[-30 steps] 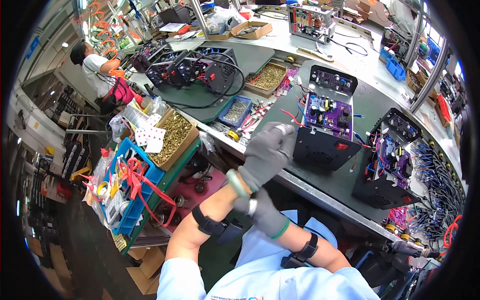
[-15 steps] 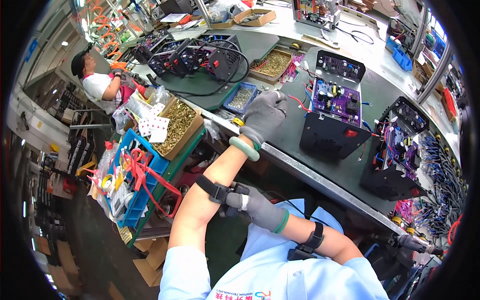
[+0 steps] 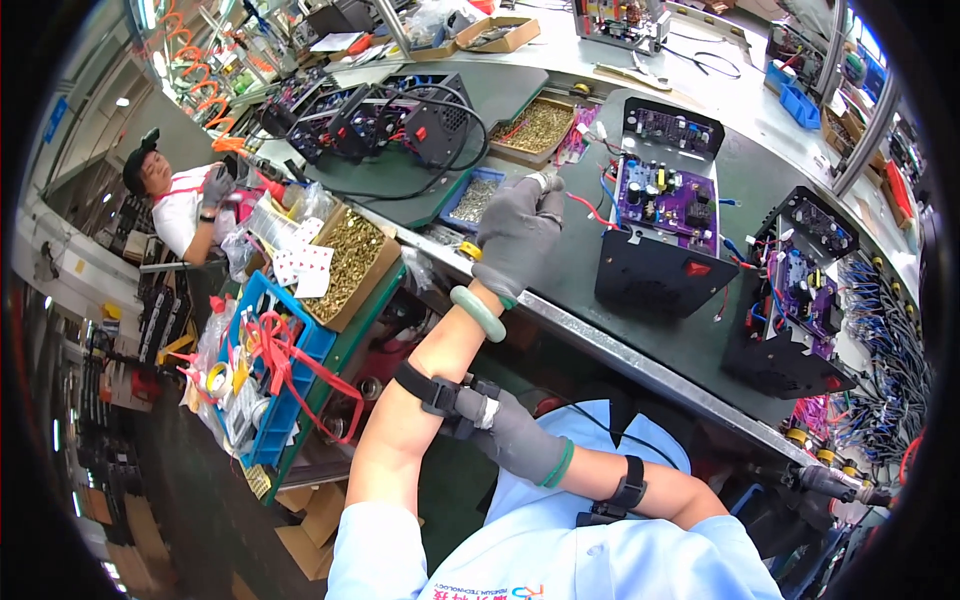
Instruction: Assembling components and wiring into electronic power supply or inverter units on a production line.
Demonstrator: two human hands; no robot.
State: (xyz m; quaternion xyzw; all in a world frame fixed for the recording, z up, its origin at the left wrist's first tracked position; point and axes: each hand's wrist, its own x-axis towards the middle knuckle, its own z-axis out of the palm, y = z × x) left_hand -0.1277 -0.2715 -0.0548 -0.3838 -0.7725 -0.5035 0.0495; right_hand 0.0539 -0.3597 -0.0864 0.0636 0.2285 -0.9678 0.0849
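My left hand (image 3: 518,240), in a grey glove with white tape on a fingertip, reaches over the bench edge beside a blue tray of small metal parts (image 3: 475,198). Its fingers are curled in and nothing shows in them. A pale green bangle (image 3: 478,314) circles that wrist. Around my left forearm runs a black strap (image 3: 428,387) with a buckle. My right hand (image 3: 515,437), gloved too, crosses over and grips the strap near a small black device, its fingertips partly hidden. Right of my left hand stands an open black metal case (image 3: 660,270) with a purple circuit board (image 3: 668,205).
A second open case (image 3: 790,300) is at the right, beside bundled cables (image 3: 885,330). Cartons of brass screws (image 3: 345,262) and a blue crate with red ribbon (image 3: 265,430) stand at the left. Several units (image 3: 385,120) sit farther back. A co-worker (image 3: 180,195) is at far left.
My left hand has shifted slightly left and nearer me. My right hand stays on the forearm strap. At far left the co-worker has turned this way and raised a gloved hand.
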